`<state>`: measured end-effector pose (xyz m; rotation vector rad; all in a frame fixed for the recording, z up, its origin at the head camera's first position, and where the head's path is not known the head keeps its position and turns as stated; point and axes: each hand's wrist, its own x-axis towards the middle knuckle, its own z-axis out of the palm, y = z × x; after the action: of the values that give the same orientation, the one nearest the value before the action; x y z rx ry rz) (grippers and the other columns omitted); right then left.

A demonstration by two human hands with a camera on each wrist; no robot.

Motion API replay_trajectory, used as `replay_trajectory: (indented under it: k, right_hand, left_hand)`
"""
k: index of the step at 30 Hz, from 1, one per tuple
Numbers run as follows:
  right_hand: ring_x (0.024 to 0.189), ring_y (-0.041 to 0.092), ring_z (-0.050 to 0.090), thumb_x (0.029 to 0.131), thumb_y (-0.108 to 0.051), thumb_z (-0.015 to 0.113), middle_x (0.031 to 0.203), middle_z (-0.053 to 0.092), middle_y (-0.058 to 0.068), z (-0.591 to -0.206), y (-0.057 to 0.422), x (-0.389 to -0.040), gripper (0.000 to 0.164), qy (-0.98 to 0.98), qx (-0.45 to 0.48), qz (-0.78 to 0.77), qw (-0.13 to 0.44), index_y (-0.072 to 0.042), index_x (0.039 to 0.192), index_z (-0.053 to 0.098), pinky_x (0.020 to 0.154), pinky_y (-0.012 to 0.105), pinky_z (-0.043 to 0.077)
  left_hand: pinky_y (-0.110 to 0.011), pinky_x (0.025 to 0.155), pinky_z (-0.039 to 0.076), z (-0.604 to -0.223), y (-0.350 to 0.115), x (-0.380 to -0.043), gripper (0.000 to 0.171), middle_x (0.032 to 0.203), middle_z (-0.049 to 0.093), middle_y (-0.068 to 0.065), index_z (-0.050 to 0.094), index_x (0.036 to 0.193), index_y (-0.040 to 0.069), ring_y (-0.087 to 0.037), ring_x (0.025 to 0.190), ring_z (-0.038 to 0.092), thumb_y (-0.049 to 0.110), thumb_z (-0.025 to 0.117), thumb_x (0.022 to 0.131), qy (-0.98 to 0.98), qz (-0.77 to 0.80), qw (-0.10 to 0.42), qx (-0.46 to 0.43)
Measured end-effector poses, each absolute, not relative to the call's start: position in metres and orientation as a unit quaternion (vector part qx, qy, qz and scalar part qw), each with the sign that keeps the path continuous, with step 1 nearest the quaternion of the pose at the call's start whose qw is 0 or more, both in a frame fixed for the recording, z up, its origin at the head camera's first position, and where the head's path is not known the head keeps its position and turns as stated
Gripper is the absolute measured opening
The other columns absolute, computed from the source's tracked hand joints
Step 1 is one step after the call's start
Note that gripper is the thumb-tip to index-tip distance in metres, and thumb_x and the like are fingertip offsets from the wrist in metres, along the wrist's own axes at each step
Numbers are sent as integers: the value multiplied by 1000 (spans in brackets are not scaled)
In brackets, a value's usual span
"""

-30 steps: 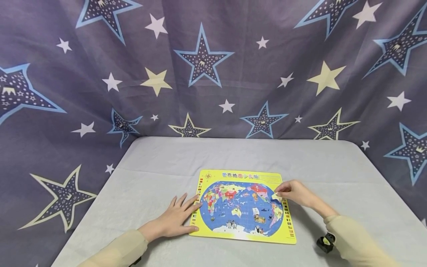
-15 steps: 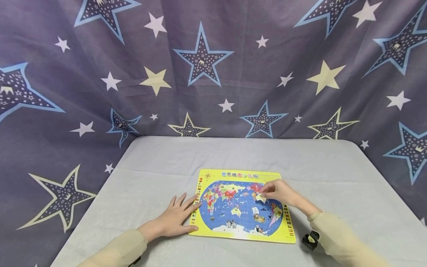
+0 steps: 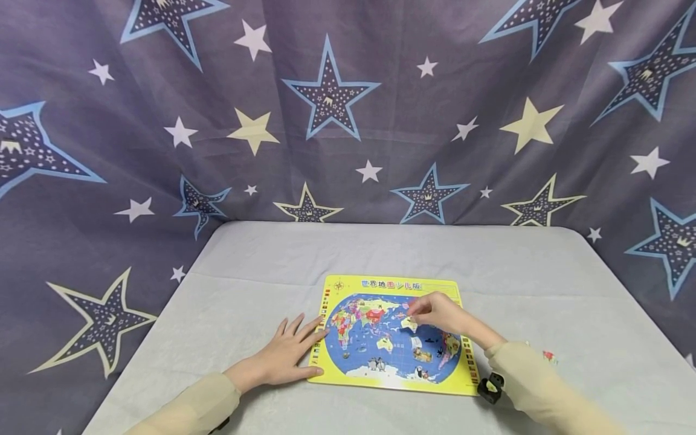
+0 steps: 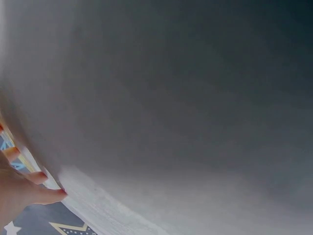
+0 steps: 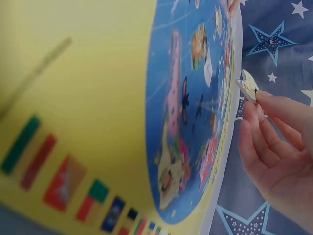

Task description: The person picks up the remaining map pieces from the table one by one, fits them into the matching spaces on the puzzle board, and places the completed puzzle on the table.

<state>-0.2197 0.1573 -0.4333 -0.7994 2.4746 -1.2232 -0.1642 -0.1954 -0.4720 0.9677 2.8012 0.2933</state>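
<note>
A yellow-bordered world map puzzle board (image 3: pixel 467 386) lies flat on the table, its blue oval filled with coloured land shapes and animals. My left hand (image 3: pixel 285 359) rests with fingers spread over the board's left edge. In the left wrist view, only part of that left hand (image 4: pixel 24 188) shows at the lower left. Above the upper right of the oval, my right hand (image 3: pixel 439 313) pinches a small pale yellow puzzle piece (image 3: pixel 409 324) between thumb and fingertips. From the right wrist, the puzzle piece (image 5: pixel 248 85) appears tilted, raised over the board.
A small red and green piece (image 3: pixel 549 355) lies on the grey cloth-covered table (image 3: pixel 261 254), right of the board. Dark curtains (image 3: pixel 348 157) with stars surround the table. A black wrist device (image 3: pixel 491 388) sits by the right sleeve.
My right hand has carried the pale yellow piece leftward from the board's right edge to above the oval. The red and green piece has come into sight. My left hand stays put.
</note>
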Motion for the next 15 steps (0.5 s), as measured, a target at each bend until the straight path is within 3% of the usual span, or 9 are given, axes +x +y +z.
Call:
replay_trajectory:
  k: [15]
  right_hand:
    - [71,11,61,81,-2,60,85,65,7,-435,140,-217,11,842,-294,-423,160,0,89,68,65,21,50]
  left_hand:
    - [-62,98,10,-471,-194,-164,75,148,14,-1,27,140,23,-40,131,11,67,35,81,940,89,84,317]
